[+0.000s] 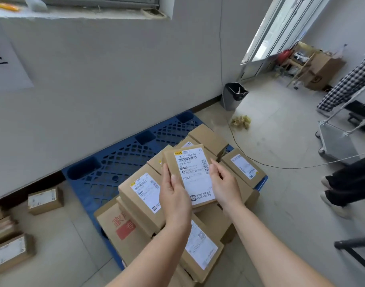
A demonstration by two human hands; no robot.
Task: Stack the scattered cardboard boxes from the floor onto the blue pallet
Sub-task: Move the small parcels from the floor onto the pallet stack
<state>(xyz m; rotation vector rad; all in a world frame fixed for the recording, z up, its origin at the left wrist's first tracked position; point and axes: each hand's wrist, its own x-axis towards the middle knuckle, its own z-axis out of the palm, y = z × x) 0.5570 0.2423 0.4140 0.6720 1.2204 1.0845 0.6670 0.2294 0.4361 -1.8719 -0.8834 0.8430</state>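
Above the stack, at the centre of the view, a small cardboard box (193, 175) with a white label is held in both hands. The left hand (173, 197) grips its 9 o'clock edge, thumb on top, and the right hand (226, 186) pinches the 3 o'clock edge. Beneath it, more boxes (139, 206) sit piled on the blue pallet (123, 160), whose bare grid shows toward 10 o'clock. At 8 o'clock, loose boxes (45, 200) lie on the floor (280, 193). A grey bin (234, 97) stands at 1 o'clock.
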